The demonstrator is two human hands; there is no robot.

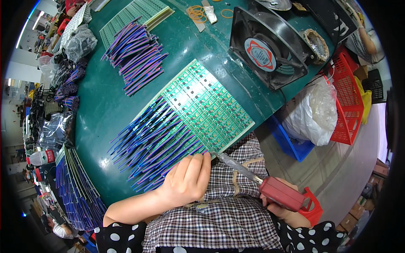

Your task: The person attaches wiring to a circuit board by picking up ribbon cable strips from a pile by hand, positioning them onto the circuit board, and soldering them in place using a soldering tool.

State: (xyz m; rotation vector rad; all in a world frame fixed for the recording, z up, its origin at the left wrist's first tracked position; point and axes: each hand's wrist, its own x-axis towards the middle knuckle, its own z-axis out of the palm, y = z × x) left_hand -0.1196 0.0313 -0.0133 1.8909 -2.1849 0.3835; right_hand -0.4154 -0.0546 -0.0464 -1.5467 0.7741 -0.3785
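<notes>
A green circuit board panel (211, 107) lies tilted on the table at the table's near edge. Rows of blue and purple wires (147, 139) fan out from its left side. At the panel's near corner my left hand (187, 177) is closed in a pinch, fingertips on the end of a wire. My right hand (282, 206) is wrapped round the handle of a red soldering gun (282, 194). Its long metal barrel points up and left, and the tip meets the panel's near corner, close to my left fingertips.
A pile of cut wires (141, 59) lies beside stacked circuit panels (137, 17) at the back. A black fan (270, 50) stands at the far right, near rubber bands (196, 14). Wired panels (78, 189) hang at the left. A blue bin (291, 141) and red crate (348, 101) are right.
</notes>
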